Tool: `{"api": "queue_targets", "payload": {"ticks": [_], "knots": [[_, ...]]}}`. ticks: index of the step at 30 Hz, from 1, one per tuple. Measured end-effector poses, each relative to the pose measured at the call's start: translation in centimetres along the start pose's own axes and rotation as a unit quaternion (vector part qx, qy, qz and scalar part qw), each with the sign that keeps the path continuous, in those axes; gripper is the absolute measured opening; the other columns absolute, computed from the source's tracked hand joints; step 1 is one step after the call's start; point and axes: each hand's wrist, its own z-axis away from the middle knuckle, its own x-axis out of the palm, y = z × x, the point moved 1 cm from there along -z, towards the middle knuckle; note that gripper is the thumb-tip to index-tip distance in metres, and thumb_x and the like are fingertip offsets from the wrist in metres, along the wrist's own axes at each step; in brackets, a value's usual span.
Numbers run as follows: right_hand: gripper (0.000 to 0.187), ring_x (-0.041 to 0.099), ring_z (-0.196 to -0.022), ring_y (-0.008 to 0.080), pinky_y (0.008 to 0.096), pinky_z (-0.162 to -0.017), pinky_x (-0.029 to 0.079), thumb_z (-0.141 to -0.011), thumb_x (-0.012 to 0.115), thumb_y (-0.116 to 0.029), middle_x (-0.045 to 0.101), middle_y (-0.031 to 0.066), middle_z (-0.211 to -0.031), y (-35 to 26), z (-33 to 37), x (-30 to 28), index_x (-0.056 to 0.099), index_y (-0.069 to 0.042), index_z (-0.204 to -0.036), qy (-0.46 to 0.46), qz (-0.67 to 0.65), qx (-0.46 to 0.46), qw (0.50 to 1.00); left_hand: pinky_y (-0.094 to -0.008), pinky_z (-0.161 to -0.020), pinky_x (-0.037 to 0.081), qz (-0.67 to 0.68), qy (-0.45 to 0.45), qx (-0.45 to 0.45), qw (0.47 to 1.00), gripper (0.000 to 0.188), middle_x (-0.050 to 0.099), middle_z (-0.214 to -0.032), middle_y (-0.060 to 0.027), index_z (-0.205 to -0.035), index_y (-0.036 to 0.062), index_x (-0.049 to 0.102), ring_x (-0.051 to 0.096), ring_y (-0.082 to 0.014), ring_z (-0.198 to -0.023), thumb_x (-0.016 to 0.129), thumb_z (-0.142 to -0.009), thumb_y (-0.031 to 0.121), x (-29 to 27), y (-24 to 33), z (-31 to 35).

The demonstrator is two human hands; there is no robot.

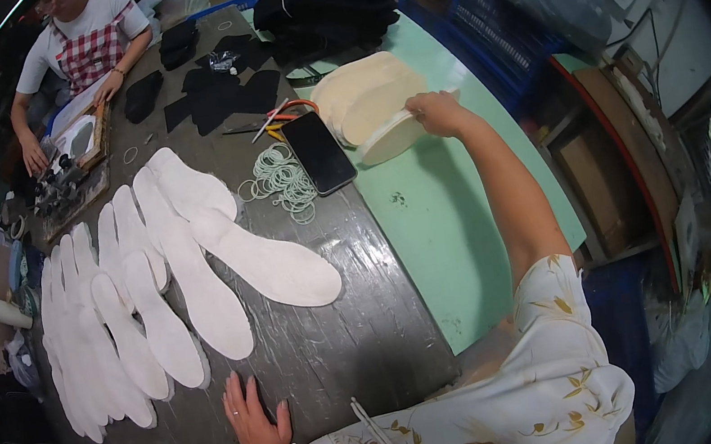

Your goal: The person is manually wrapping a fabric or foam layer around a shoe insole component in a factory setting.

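Reaching far right across the table (345, 341) with the right hand (436, 113), fingers closing on the edge of the top cream insole (397, 132) of the stack (360, 94) beside the black phone (319, 152). Resting the left hand (255, 427) flat, fingers spread and gripping nothing, at the near edge just below the row of white insoles (156, 286). Peeling only one piece, judging by the pinch, lifting gently, keeping clear of the rubber bands (281, 178).
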Motion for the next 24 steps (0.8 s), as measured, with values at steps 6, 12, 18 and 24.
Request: {"api": "queue_targets", "payload": {"ticks": [6,12,18,24], "knots": [[0.059,0.046,-0.134,0.0344,0.0427,-0.113,0.036,-0.085,0.055,-0.003,0.048,0.0158,-0.146,-0.5,-10.0,2.0,0.048,-0.012,-0.143,0.105,-0.102,-0.059,0.987,-0.0622,-0.113,0.023,0.008,-0.021,-0.039,0.999,0.070,0.033,-0.149,-0.0318,-0.136,-0.0057,0.044,0.031,-0.0500,-0.138,0.071,-0.080,0.026,0.0,-0.2,0.0],[0.061,0.033,-0.145,0.0325,0.0577,-0.114,0.027,-0.097,0.045,-0.046,0.041,0.0180,-0.153,-0.9,-17.5,6.6,0.047,-0.008,-0.144,0.230,-0.083,-0.002,0.970,-0.0624,-0.112,0.024,-0.023,-0.047,-0.046,0.998,0.069,0.036,-0.148,-0.0294,-0.132,-0.0041,0.051,0.034,-0.0487,-0.138,0.071,-0.080,0.037,0.8,-1.4,0.4],[0.063,0.036,-0.143,0.0317,0.0579,-0.117,0.021,-0.098,0.038,-0.052,0.048,0.0176,-0.147,-0.9,-18.3,6.5,0.049,-0.010,-0.144,0.181,-0.047,0.067,0.980,-0.0628,-0.111,0.027,-0.048,-0.051,-0.025,0.997,0.071,0.038,-0.146,-0.0294,-0.132,-0.0031,0.050,0.036,-0.0489,-0.136,0.076,-0.075,0.032,1.2,-2.0,0.9],[0.055,0.050,-0.129,0.0320,0.0598,-0.114,0.024,-0.099,0.037,-0.048,0.061,0.0168,-0.130,0.4,-14.0,7.2,0.061,-0.012,-0.133,0.232,-0.021,0.121,0.965,-0.0640,-0.110,0.028,-0.044,-0.038,-0.006,0.998,0.071,0.037,-0.146,-0.0305,-0.134,-0.0033,0.048,0.036,-0.0503,-0.136,0.073,-0.075,0.027,1.4,-2.3,1.0]]}}
